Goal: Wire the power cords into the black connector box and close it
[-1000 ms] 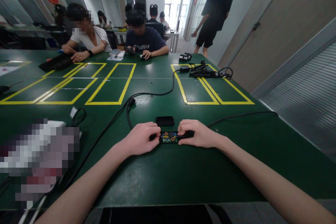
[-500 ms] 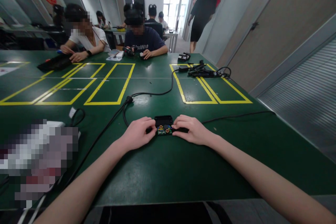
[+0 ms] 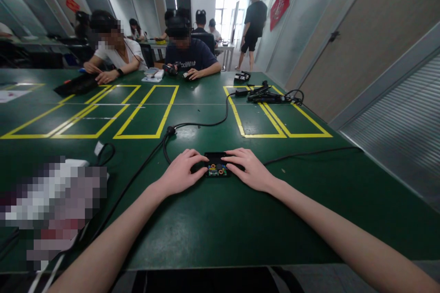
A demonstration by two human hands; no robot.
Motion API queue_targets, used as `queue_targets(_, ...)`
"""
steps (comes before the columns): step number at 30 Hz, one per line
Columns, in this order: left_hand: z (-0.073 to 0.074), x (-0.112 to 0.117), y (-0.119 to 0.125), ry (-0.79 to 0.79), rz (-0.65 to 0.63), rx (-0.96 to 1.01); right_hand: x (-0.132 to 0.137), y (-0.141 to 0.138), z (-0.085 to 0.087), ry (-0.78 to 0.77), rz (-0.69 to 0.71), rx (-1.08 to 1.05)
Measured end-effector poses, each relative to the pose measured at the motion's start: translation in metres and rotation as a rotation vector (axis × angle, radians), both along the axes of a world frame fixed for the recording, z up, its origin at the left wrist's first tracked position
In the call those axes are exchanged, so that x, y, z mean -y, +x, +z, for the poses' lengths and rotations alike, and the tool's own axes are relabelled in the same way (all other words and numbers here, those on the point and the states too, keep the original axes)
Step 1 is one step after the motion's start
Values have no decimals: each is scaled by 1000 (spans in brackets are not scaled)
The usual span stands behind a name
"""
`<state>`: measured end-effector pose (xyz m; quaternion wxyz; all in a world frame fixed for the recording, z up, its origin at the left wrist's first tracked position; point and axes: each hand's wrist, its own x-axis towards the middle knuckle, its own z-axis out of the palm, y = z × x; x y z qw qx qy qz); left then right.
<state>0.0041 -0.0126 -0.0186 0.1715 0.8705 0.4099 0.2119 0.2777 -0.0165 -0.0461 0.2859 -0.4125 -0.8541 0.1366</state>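
An opened black power adapter case point(image 3: 215, 155) lies on the green table in front of me. A small circuit board point(image 3: 216, 170) with copper coils and coloured parts sits in its nearer half; the other half is behind it. At the left end, my left hand point(image 3: 184, 170) grips the case with thumb and fingertips. My right hand point(image 3: 248, 169) has hold of the right end, its index finger reaching over the rear half and its thumb by the board. Black cords point(image 3: 309, 151) run off on both sides; where they meet the case is hidden by my hands.
A cord with a plug point(image 3: 171, 131) crosses the table to the left. Yellow tape outlines point(image 3: 137, 137) mark the table. Further back lie a bundle of black cables point(image 3: 264, 96) and a black device point(image 3: 242, 76). Two people work across the table; a blurred-out item point(image 3: 68, 192) lies at left.
My fingers have shifted on the case: the right ones now reach further over the rear half, and both hands look more spread. The person in the background has walked further away.
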Motion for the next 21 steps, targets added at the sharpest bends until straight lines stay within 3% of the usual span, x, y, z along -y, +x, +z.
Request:
queue_targets(13, -1, 3, 2, 19, -6, 7, -5, -12, 0, -94, -48, -338)
queue_targets(21, 1, 4, 4, 42, 2, -7, -8, -15, -8, -295, -93, -553)
